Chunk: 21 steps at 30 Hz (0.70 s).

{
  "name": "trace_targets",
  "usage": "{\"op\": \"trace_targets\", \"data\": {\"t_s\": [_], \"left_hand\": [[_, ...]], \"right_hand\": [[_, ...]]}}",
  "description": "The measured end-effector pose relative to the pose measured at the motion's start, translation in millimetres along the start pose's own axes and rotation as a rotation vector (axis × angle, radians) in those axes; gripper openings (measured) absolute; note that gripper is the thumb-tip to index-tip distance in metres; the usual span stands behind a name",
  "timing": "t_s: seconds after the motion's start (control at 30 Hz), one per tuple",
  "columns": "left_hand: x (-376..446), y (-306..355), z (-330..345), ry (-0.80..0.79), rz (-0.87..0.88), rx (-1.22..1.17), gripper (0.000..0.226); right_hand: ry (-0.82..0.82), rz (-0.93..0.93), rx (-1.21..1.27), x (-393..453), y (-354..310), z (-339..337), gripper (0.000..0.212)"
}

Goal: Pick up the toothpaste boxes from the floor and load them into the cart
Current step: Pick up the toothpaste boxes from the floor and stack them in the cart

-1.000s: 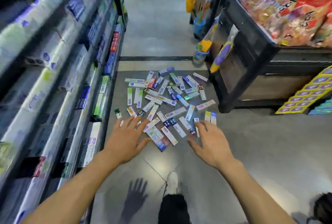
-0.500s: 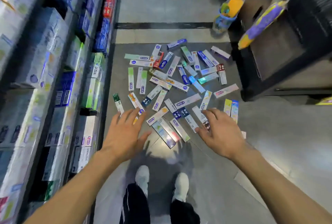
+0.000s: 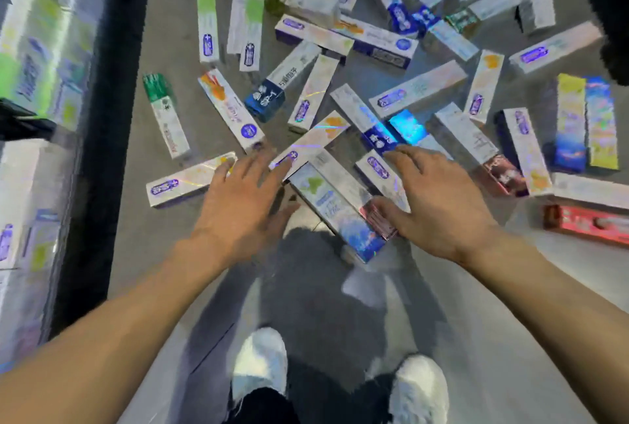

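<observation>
- Toothpaste boxes (image 3: 340,49) lie scattered on the floor (image 3: 143,240) beyond both hands' fingertips.
- Left hand (image 3: 238,209): fingers spread, holding nothing.
- Right hand (image 3: 439,206): fingers spread, over 2 boxes.

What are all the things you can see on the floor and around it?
toothpaste boxes: dozens, too many and too blurred to count exactly, mostly white with purple, some green, blue, yellow and red, scattered on the floor ahead of the feet
red box: one, red, on the floor at the far right
floor: grey, smooth
shelves: one rack, dark frame, along the left, stocked with pale boxes
shoes: two, white, at the bottom, with dark trouser legs
left hand: one, fingers spread, low over the near boxes; contact unclear
right hand: one, fingers spread, over the near boxes, thumb at a pink box end
</observation>
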<state>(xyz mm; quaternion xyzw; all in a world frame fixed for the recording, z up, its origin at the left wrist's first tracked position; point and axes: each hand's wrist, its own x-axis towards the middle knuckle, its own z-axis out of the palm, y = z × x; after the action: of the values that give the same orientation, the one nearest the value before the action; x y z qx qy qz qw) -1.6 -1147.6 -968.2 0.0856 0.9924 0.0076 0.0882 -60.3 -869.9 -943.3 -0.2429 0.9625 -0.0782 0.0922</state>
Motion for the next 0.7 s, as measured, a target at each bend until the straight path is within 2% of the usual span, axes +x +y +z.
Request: {"op": "trace_targets", "data": {"t_s": [0.1,0.2,0.3,0.37,0.43,0.57,0.7], "left_hand": [[15.2,-10.2,62.5,-0.002,0.008,0.047,0.071],[21.5,-20.8,97.5,0.042,0.036,0.063,0.070],[20.0,-20.2,113.4,0.022,0.102,0.077,0.070],[17.5,-16.6,118.7,0.001,0.140,0.096,0.070],[15.8,-9.3,121.4,-0.034,0.151,0.096,0.069],[5.8,7.2,122.7,-0.074,0.069,0.008,0.072],[-3.9,4.6,128.8,-0.027,0.027,-0.022,0.071]], "right_hand": [[0.027,0.000,-0.015,10.3,16.2,66.6,0.074],[-0.001,0.020,0.001,15.1,24.8,104.9,0.076],[-0.004,0.023,0.017,6.6,26.2,122.7,0.070],[-0.012,0.076,0.113,3.1,18.0,126.2,0.062],[-0.069,0.129,0.196,4.5,7.6,132.1,0.064],[-0.160,0.212,0.288,27.4,-0.9,149.5,0.065],[-0.200,0.249,0.288,39.6,5.0,165.0,0.064]]}}
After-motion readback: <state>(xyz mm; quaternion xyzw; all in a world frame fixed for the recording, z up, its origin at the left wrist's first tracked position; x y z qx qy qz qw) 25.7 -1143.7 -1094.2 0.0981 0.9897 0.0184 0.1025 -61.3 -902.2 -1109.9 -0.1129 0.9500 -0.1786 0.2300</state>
